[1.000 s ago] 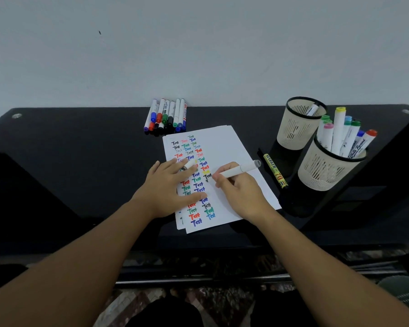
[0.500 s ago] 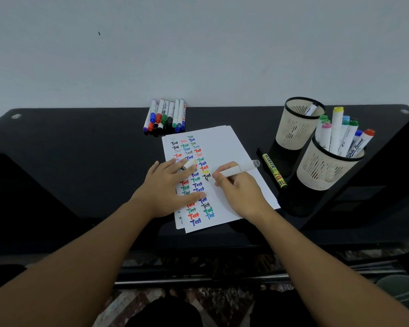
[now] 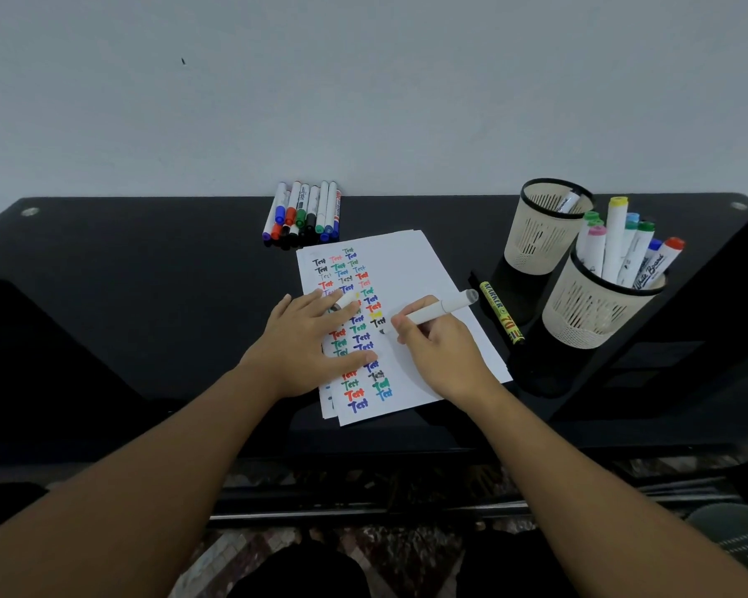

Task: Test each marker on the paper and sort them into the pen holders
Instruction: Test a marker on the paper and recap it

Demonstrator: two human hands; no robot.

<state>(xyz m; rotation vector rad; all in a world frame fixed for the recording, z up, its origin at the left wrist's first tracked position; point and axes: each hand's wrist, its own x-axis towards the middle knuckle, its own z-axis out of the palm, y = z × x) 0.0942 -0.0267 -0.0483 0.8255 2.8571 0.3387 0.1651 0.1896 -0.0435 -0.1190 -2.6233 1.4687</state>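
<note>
Head view: right hand pinching white marker, tip down on paper for testing. Left hand flat, steadying sheet, perhaps trapping the cap. Pen holders just right.

Black table, white paper

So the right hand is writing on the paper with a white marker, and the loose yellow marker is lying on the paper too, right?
Not quite. The head view shows the right hand writing on the paper with the white marker, but the yellow marker lies on the black table, just off the paper's right edge, near the pen holders.
</note>
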